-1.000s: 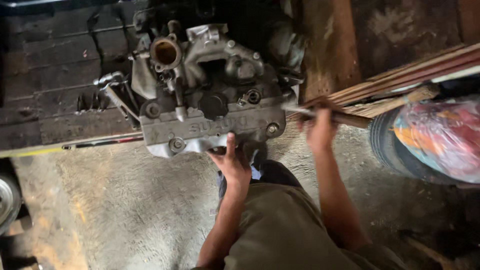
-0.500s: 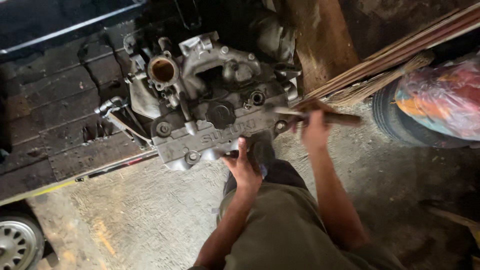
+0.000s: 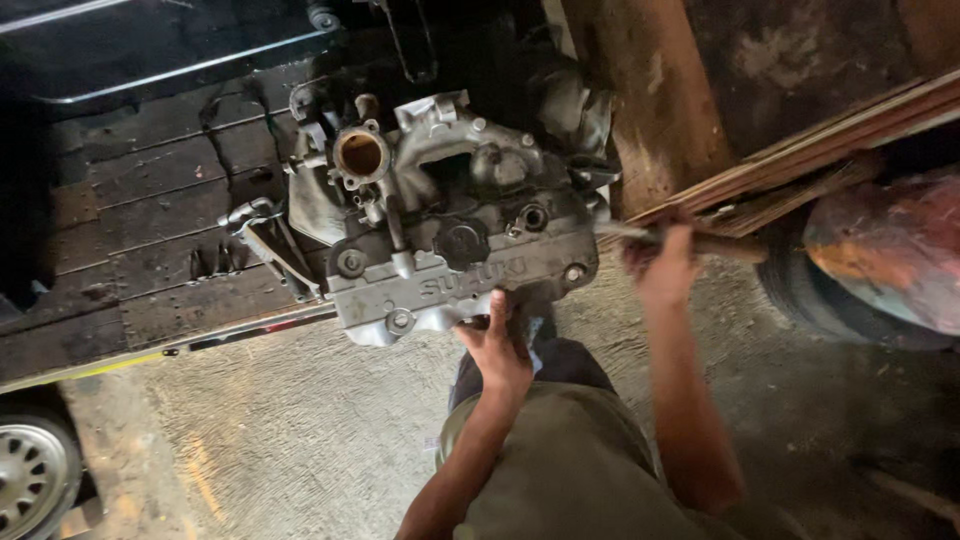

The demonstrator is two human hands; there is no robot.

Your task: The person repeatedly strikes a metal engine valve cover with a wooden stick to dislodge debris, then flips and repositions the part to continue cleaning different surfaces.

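Observation:
A grey metal engine block [image 3: 450,230] with a valve cover and an open round intake port [image 3: 360,153] rests on the edge of a dark wooden truck bed [image 3: 150,240]. My left hand [image 3: 497,345] presses flat against the lower front edge of the engine's cover. My right hand [image 3: 665,262] is shut around the wooden handle of a tool [image 3: 725,246] whose metal end [image 3: 618,229] touches the engine's right side. The hand is motion-blurred.
A thick wooden post [image 3: 660,100] stands behind the engine. Long wooden slats [image 3: 820,160] lean at the right above a tyre [image 3: 800,290] and a colourful bundle [image 3: 890,250]. A vehicle wheel [image 3: 30,470] sits at the bottom left on the concrete floor [image 3: 280,440].
The view has shifted, so the engine sits slightly lower and more central. My right hand with the tool has stayed at the engine's right side; my left hand remains on the cover's lower edge.

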